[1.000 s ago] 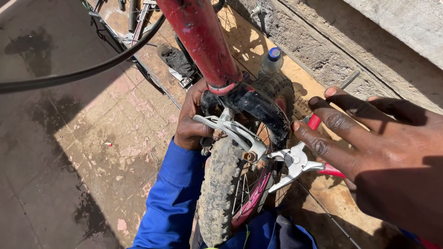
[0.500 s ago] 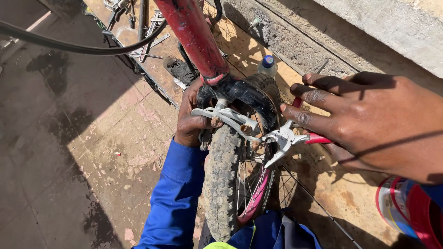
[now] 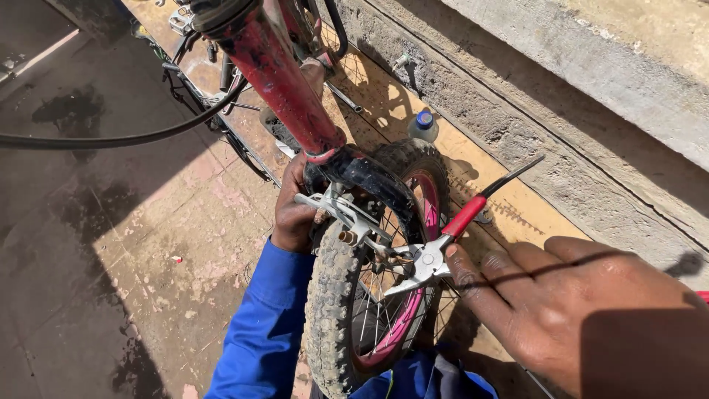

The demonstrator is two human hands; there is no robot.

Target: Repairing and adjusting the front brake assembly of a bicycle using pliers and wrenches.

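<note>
Left hand (image 3: 295, 214): clenched round brake arm (image 3: 336, 210) beside fork. Right hand (image 3: 576, 310): grasping pliers (image 3: 436, 251), jaws at brake cable above tyre (image 3: 332, 295). Best done squeezing arms steady, gripping cable squarely, clear of spokes.

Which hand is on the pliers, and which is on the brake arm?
The right hand holds the red-handled pliers. The left hand, in the blue sleeve, grips the metal brake arm beside the tyre.

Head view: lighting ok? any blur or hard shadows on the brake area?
Head view: harsh sun, sharp focus; brake and pliers well lit; right hand casts deep shadow at lower right; left hand half shaded behind the tyre; floor at left dark.
</note>
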